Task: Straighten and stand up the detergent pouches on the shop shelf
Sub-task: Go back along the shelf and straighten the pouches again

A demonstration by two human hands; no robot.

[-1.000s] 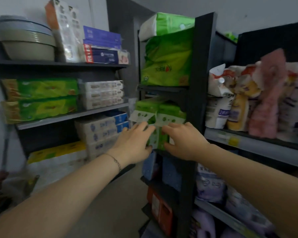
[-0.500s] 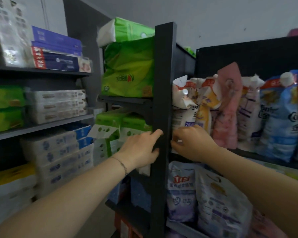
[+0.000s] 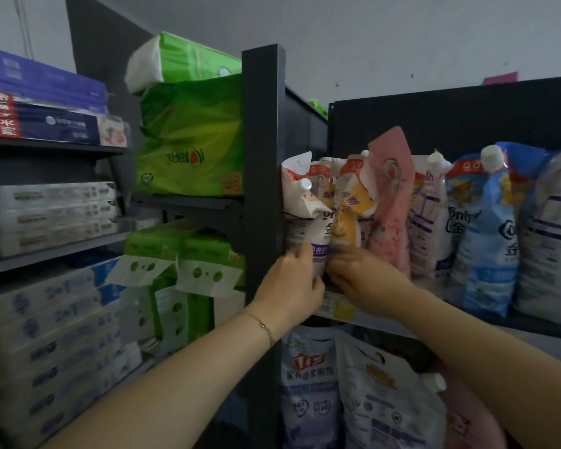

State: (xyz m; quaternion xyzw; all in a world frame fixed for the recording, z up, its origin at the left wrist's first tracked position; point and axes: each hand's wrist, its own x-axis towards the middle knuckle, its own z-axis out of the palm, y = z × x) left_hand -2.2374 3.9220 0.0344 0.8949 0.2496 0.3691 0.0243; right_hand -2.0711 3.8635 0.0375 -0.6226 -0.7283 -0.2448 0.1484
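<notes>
Both hands met at the left end of the shelf, hard against the dark upright post. The left hand had its fingers wrapped on the lower left edge of the white pouch, which was squeezed between the post and the yellow pouch. The right hand pressed in at the base of the same two pouches; its fingers were curled and bunched together, but whether they clamped a pouch could not be told.

There was little free room: the row stood packed side by side, the white pouch's top folded over and slumped, the pink pouch rising tallest, then a white-and-purple pouch and a blue pouch leaning further right. The shelf's front lip carried a yellow price tag just below the right hand.

Below, a lower shelf held larger bags lying slumped. Left of the post, green tissue packs filled the neighbouring rack, with white boxes stacked further left.
</notes>
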